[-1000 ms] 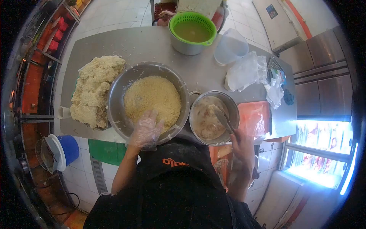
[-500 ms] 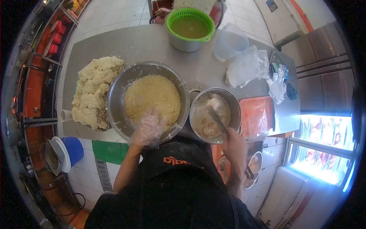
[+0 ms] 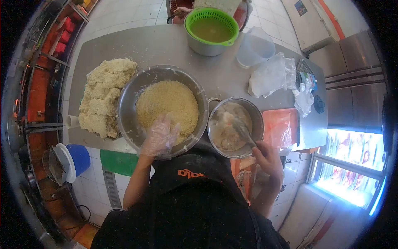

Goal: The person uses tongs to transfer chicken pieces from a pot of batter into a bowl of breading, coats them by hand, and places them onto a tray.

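Observation:
My left hand (image 3: 161, 137), in a clear plastic glove, rests with its fingers on the yellowish crumbs (image 3: 168, 108) inside a wide metal bowl (image 3: 127, 93). The fingers are apart and hold nothing. My bare right hand (image 3: 268, 158) is closed on the handle end of a metal utensil (image 3: 242, 131), just beyond the near right rim of a metal pot (image 3: 261, 124). The utensil's far end is in the pot, among pale pieces in cloudy, whitish liquid (image 3: 232, 143). What exactly sits on its end is blurred.
Left of the bowl is a large heap of crumbs (image 3: 103, 95). A green strainer (image 3: 211, 25) in a pot and a clear plastic container (image 3: 256, 47) stand at the back. Plastic bags (image 3: 269, 76) and a red tray (image 3: 280, 124) lie right.
My right hand has moved right and down and turned, and the utensil now slants lower across the pot. The pale pieces have shifted. My left hand stays on the crumbs.

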`<state>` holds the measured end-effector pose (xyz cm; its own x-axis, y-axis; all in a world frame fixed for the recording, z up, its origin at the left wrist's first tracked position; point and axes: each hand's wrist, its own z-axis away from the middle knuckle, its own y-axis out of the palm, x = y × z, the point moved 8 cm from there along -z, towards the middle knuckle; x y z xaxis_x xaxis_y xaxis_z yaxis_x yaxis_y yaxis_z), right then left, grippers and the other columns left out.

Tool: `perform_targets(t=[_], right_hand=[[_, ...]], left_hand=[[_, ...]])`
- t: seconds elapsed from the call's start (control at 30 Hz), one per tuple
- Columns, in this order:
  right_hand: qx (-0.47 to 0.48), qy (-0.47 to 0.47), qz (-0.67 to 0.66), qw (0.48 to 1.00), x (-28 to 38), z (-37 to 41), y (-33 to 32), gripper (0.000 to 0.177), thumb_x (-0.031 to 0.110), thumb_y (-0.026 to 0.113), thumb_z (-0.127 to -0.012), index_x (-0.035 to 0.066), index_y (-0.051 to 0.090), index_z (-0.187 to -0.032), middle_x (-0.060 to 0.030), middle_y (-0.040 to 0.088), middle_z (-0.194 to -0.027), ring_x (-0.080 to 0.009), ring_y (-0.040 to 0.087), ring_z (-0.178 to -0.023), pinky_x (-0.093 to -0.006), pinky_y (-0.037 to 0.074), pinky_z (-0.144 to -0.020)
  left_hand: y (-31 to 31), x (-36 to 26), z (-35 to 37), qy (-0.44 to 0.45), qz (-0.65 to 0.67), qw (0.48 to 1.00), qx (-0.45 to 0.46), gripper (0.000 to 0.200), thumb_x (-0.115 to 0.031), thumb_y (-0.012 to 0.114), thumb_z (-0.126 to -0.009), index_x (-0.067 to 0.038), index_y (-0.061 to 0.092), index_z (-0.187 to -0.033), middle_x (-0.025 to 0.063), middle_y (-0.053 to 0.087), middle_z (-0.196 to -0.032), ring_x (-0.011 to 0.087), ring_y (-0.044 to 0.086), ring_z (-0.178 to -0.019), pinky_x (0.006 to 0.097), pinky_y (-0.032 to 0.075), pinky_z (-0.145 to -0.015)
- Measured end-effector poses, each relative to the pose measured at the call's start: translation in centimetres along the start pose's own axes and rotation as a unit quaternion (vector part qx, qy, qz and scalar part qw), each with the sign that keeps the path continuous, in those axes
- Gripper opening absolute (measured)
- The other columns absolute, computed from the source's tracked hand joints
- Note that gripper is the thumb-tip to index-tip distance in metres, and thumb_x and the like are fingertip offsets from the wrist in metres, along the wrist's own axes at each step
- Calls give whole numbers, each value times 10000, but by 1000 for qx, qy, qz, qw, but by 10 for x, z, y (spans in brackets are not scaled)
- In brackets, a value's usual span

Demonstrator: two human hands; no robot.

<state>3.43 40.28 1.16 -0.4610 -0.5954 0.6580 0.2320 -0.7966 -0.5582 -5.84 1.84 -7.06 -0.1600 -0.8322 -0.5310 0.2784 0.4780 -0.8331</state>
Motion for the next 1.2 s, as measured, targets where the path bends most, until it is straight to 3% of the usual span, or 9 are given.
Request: perform_targets(t=[0.1, 0.23, 0.4, 0.5, 0.7, 0.8, 0.9, 1.1, 1.2], right_hand=[[-61, 19, 46, 997, -33, -11, -7, 301, 237, 673, -1003, -15, 698, -1164, -211, 737, -922, -344, 711, -829, -407, 537, -768], [-160, 16, 155, 975, -55, -12, -11, 298, 227, 666, -1009, -23, 696, -1170, -196, 724, -897, -275, 688, -805, -391, 532, -766], [-99, 22, -26, 994, -35, 4, -23, 285, 211, 666, -1017, -38, 699, -1154, -119, 710, -851, -196, 651, -754, -346, 518, -708], [-82, 32, -70, 994, -30, 2, -21, 260, 197, 659, -1025, -37, 705, -1127, -84, 698, -837, -148, 614, -706, -313, 491, -641], [-83, 32, -71, 993, -45, -2, -18, 249, 190, 647, -1032, -40, 702, -1110, -74, 687, -804, -120, 576, -649, -294, 465, -581], [-94, 35, -84, 991, -47, 0, -13, 250, 192, 650, -1033, -41, 701, -1110, -66, 677, -790, -121, 579, -654, -296, 469, -579], [-97, 56, -93, 989, -48, 1, -9, 248, 193, 657, -1033, -37, 702, -1114, -60, 672, -811, -118, 583, -674, -298, 479, -591], [-107, 61, -126, 984, -41, 33, -15, 248, 188, 667, -1031, -32, 702, -1139, -51, 680, -899, -115, 587, -776, -298, 492, -689], [-96, 60, -213, 970, -40, 40, -13, 220, 165, 664, -1022, -31, 700, -1116, -44, 675, -905, -113, 572, -775, -285, 475, -700]], left_hand=[[-2, -3, 3, 51, -38, 998, -22, 586, -375, 586, -1037, 109, 581, -1369, 401, 573, -1382, 503, 566, -1322, 493, 461, -1139], [-4, 0, 1, 8, -1, 999, -36, 537, -352, 588, -1034, 75, 605, -1358, 344, 619, -1351, 491, 576, -1301, 499, 459, -1138], [2, -36, -5, 93, 45, 995, -16, 529, -360, 617, -1011, -8, 589, -1406, 289, 577, -1437, 431, 517, -1390, 504, 458, -1146], [15, -37, -9, 42, -131, 986, 93, 515, -349, 686, -943, -56, 654, -1366, 240, 596, -1449, 392, 520, -1393, 483, 462, -1127], [-23, 13, -16, -71, -248, 966, 7, 557, -343, 703, -897, -118, 636, -1402, 206, 631, -1397, 359, 506, -1394, 521, 463, -1087], [-42, -13, -13, 0, -220, 975, 9, 597, -461, 697, -921, -158, 612, -1428, 266, 569, -1436, 446, 567, -1281, 533, 517, -1053], [29, 5, -11, -27, -35, 985, 165, 558, -435, 645, -961, -114, 607, -1416, 289, 586, -1411, 449, 597, -1265, 530, 517, -1057], [-8, -3, -5, -111, -12, 985, 130, 555, -437, 599, -1004, -71, 601, -1421, 274, 661, -1334, 430, 629, -1266, 508, 516, -1069], [-22, 5, 4, -92, -6, 996, 4, 553, -449, 625, -997, -53, 628, -1383, 243, 699, -1284, 422, 649, -1234, 492, 518, -1062]])
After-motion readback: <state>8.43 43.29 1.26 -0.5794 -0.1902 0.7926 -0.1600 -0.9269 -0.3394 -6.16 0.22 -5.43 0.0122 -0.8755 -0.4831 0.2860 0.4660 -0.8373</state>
